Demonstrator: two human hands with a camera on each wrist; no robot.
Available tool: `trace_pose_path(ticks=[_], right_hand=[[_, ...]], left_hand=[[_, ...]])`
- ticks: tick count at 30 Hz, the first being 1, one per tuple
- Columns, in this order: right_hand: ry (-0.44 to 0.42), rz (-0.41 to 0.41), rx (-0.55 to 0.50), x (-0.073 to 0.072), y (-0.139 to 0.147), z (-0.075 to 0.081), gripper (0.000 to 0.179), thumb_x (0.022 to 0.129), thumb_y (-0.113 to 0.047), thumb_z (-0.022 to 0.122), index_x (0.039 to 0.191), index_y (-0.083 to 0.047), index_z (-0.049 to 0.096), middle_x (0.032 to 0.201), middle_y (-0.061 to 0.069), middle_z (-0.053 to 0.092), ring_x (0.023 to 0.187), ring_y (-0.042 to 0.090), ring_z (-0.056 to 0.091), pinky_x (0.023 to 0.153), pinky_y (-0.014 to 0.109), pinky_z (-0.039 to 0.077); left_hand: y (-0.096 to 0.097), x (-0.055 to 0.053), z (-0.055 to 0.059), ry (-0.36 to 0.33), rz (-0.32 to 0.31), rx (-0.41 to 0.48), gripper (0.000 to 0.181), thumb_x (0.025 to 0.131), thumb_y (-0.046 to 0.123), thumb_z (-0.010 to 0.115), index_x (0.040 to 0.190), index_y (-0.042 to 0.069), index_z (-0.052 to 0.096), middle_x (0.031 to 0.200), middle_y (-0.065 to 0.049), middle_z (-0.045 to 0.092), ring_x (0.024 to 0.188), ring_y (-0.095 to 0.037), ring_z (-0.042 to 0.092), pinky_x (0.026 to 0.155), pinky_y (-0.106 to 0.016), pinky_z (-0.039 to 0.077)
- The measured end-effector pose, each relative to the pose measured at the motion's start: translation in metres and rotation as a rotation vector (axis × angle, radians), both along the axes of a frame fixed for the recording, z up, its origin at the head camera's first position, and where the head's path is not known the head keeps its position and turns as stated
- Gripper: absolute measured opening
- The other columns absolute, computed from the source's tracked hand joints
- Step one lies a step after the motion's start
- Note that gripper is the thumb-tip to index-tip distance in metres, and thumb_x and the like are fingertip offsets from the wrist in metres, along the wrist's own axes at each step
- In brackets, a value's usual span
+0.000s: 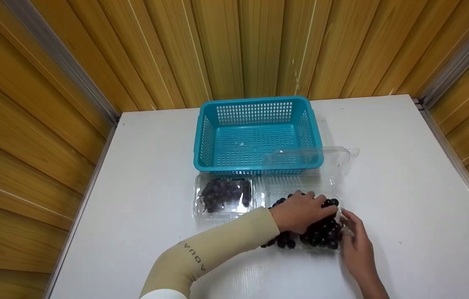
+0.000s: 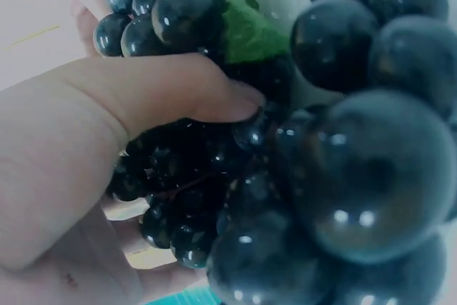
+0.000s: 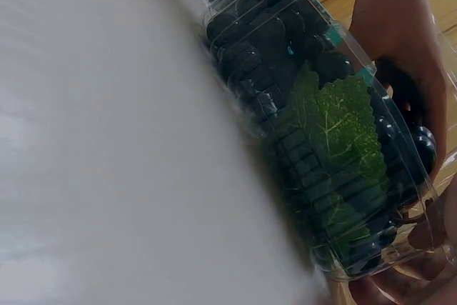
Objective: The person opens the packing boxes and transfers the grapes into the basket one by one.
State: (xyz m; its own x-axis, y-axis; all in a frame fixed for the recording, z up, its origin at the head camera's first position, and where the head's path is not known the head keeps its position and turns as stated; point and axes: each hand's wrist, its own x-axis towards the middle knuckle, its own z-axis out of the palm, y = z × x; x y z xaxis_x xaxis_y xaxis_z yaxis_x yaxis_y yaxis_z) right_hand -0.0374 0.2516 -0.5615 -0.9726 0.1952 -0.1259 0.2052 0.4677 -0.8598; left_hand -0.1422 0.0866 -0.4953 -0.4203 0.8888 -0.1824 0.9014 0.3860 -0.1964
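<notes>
Left hand (image 1: 303, 212) has its fingers wrapped round black grapes (image 1: 321, 236), right hand (image 1: 358, 251)'s got fingers pinching the clear box (image 3: 357, 48) at 3 o'clock, blue basket (image 1: 255, 143)'s up at 11.

My head view looks forward and down from above the table (image 1: 151, 158). My left-wrist view sits very close over the grapes (image 2: 385, 176); my right-wrist view, tilted sideways, looks low across at the clear box (image 3: 293, 155). All three share those grapes.
</notes>
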Motion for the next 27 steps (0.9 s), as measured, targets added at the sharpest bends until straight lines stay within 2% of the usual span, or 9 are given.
trace_pose_path(ticks=[1, 4, 5, 8, 11, 18, 23, 27], right_hand=[[-0.001, -0.003, 0.008, 0.000, 0.000, 0.000, 0.057, 0.098, 0.004, 0.033, 0.151, -0.016, 0.026, 0.155, 0.008, 0.035, 0.142, 0.029, 0.035, 0.112, 0.030, 0.035], [0.006, -0.010, 0.020, 0.000, 0.000, -0.001, 0.056, 0.098, 0.004, 0.034, 0.150, -0.016, 0.027, 0.155, 0.008, 0.036, 0.141, 0.029, 0.036, 0.110, 0.027, 0.037], [0.008, -0.011, 0.015, 0.000, 0.000, -0.001, 0.056, 0.098, 0.004, 0.034, 0.150, -0.016, 0.027, 0.155, 0.008, 0.035, 0.141, 0.030, 0.036, 0.111, 0.029, 0.036], [0.010, -0.009, -0.007, 0.000, 0.000, -0.001, 0.056, 0.098, 0.005, 0.033, 0.150, -0.014, 0.026, 0.155, 0.011, 0.033, 0.142, 0.034, 0.033, 0.112, 0.051, 0.033], [-0.005, -0.011, -0.022, -0.001, -0.001, 0.000, 0.057, 0.097, 0.005, 0.032, 0.150, -0.014, 0.025, 0.156, 0.013, 0.032, 0.143, 0.036, 0.032, 0.112, 0.056, 0.031], [-0.008, -0.033, -0.008, 0.000, -0.005, 0.001, 0.054, 0.099, 0.003, 0.031, 0.149, -0.014, 0.027, 0.154, 0.012, 0.035, 0.142, 0.033, 0.034, 0.112, 0.053, 0.032], [-0.008, -0.031, 0.016, 0.000, -0.006, 0.002, 0.052, 0.100, 0.002, 0.030, 0.149, -0.014, 0.027, 0.155, 0.009, 0.035, 0.142, 0.030, 0.035, 0.111, 0.048, 0.035], [-0.011, -0.042, 0.009, 0.000, -0.005, 0.003, 0.051, 0.101, -0.001, 0.031, 0.150, -0.016, 0.028, 0.155, 0.008, 0.035, 0.143, 0.030, 0.034, 0.111, 0.049, 0.035]], left_hand=[[0.000, -0.001, 0.000, -0.020, 0.002, 0.010, 0.070, 0.084, 0.035, 0.073, 0.141, 0.030, 0.033, 0.129, 0.002, 0.053, 0.105, -0.015, 0.059, 0.081, -0.031, 0.055], [-0.002, -0.003, 0.001, -0.054, -0.004, 0.058, 0.068, 0.083, 0.032, 0.074, 0.140, 0.029, 0.036, 0.124, 0.001, 0.056, 0.100, -0.014, 0.061, 0.078, -0.029, 0.056], [-0.002, -0.004, 0.001, -0.059, -0.008, 0.074, 0.066, 0.084, 0.030, 0.073, 0.140, 0.029, 0.038, 0.123, 0.000, 0.057, 0.098, -0.014, 0.062, 0.077, -0.028, 0.057], [-0.004, -0.005, 0.002, -0.069, -0.014, 0.100, 0.061, 0.086, 0.025, 0.070, 0.139, 0.028, 0.041, 0.121, 0.000, 0.057, 0.094, -0.012, 0.063, 0.075, -0.026, 0.057], [-0.004, -0.006, 0.005, -0.091, -0.011, 0.095, 0.059, 0.087, 0.024, 0.069, 0.138, 0.029, 0.042, 0.121, 0.000, 0.057, 0.093, -0.012, 0.063, 0.076, -0.025, 0.057], [-0.007, -0.008, 0.014, -0.164, 0.002, 0.087, 0.057, 0.088, 0.018, 0.069, 0.137, 0.035, 0.047, 0.118, 0.003, 0.059, 0.091, -0.011, 0.062, 0.080, -0.025, 0.055], [-0.013, -0.011, 0.017, -0.184, -0.034, 0.185, 0.047, 0.091, 0.011, 0.064, 0.131, 0.033, 0.056, 0.109, 0.002, 0.064, 0.086, -0.010, 0.063, 0.076, -0.024, 0.055], [-0.017, -0.013, 0.022, -0.190, -0.059, 0.252, 0.044, 0.090, 0.010, 0.065, 0.128, 0.031, 0.060, 0.104, 0.002, 0.065, 0.083, -0.009, 0.063, 0.073, -0.022, 0.054]])
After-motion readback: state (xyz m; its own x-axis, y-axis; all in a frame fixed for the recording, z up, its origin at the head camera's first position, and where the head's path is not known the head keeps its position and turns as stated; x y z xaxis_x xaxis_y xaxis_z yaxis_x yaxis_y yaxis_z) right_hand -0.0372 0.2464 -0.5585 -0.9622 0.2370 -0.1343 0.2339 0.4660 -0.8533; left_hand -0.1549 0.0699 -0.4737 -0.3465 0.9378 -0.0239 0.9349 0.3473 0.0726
